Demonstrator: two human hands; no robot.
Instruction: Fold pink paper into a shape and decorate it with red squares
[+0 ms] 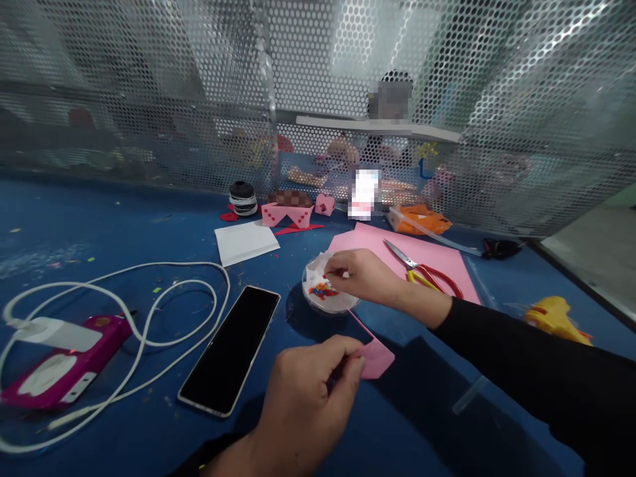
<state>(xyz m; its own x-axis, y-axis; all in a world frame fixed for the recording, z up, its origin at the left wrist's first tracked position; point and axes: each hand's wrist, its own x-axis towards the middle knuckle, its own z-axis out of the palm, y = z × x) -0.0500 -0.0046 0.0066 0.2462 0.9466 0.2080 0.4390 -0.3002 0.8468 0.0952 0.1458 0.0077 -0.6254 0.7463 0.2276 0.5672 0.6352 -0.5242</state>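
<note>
My left hand is closed, thumb and finger pinching a small folded piece of pink paper at its left edge. A thin pink strip sticks up from that piece toward the bowl. Over a small round bowl, my right hand reaches in from the right with its fingertips pinched together. What they hold, if anything, is too small to make out. Inside the bowl, tiny red, orange and blue bits lie on a white lining. A large pink paper sheet lies behind my right hand.
Red-and-yellow scissors rest on the pink sheet. Left lie a black phone, white cable and magenta device. Behind are white paper and pink cut-out. A yellow glue gun lies right; perforated mesh borders the table.
</note>
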